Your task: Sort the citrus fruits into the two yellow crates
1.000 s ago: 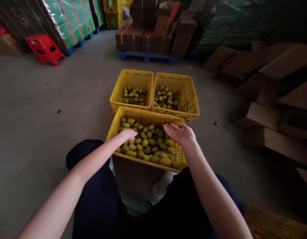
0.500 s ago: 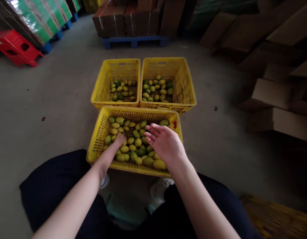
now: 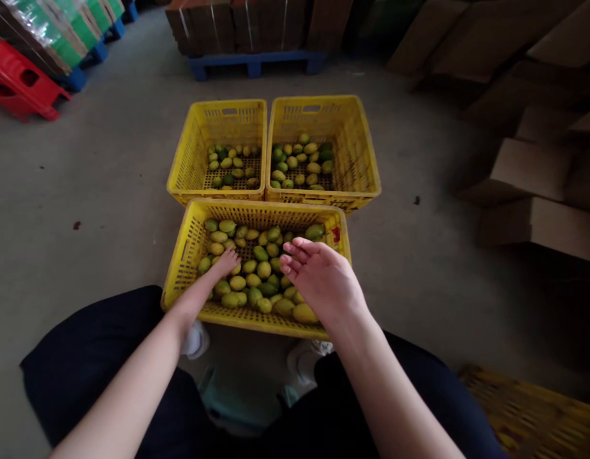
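Note:
In front of me a yellow plastic crate [image 3: 341, 239] holds many yellow and green lemons [image 3: 263, 270] in a loose layer. My left hand [image 3: 226, 261] reaches down among the lemons on the crate's left side, its fingers stretched and slightly apart. A yellow lemon lies right under these fingertips, and no grip on it shows. Over the right part of the crate hovers my right hand [image 3: 323, 277], palm turned up and inward. Its fingers are loosely extended with nothing in them, and it hides some lemons below.
Beyond stand two more yellow crates, a left one [image 3: 180, 162] and a right one [image 3: 371, 162], with fewer lemons inside. A blue pallet [image 3: 254, 62] bears stacked cartons behind them. A red stool [image 3: 27, 80] is far left; open cardboard boxes [image 3: 529, 169] lie right.
My left hand has shifted slightly up and left over the lemons, with its fingers more stretched. The right hand keeps about the same pose. The camera view has moved a little.

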{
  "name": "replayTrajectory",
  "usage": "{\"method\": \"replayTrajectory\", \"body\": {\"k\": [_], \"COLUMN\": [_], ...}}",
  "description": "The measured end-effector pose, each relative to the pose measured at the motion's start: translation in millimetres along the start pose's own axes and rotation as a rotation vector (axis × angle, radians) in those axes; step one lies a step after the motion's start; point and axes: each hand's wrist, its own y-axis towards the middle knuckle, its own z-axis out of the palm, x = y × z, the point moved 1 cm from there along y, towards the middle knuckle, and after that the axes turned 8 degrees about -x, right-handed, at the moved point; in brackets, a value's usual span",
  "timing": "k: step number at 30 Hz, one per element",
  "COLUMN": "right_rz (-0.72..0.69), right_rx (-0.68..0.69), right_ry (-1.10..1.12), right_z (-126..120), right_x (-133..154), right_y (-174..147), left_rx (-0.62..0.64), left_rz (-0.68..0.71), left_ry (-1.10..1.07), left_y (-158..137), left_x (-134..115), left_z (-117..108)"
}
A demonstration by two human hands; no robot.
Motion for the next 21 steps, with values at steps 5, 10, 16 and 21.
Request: {"method": "replayTrajectory", "body": {"k": [5,10,16,21], "right_rz": [-0.092,-0.208,-0.037,0.078], "right_rx": [-0.077,-0.262,0.074,0.060], "right_ry": [-0.062,-0.120,0.070,0.119], "right_z": [4,8,21,17], "right_x": [-10,-19,-13,-15], "right_y": [5,15,4,-6], "left_rx": [-0.073,-0.379,-0.188,-0.062], "left_rz": [0.063,0.312,0.539,0.203], "left_ry": [0.065,-0.007,-0.406,-0.612], "left_y": [18,36,10,20], "left_x": [11,-45,-120,-57], "left_z": [-58,-173,-239,-175]}}
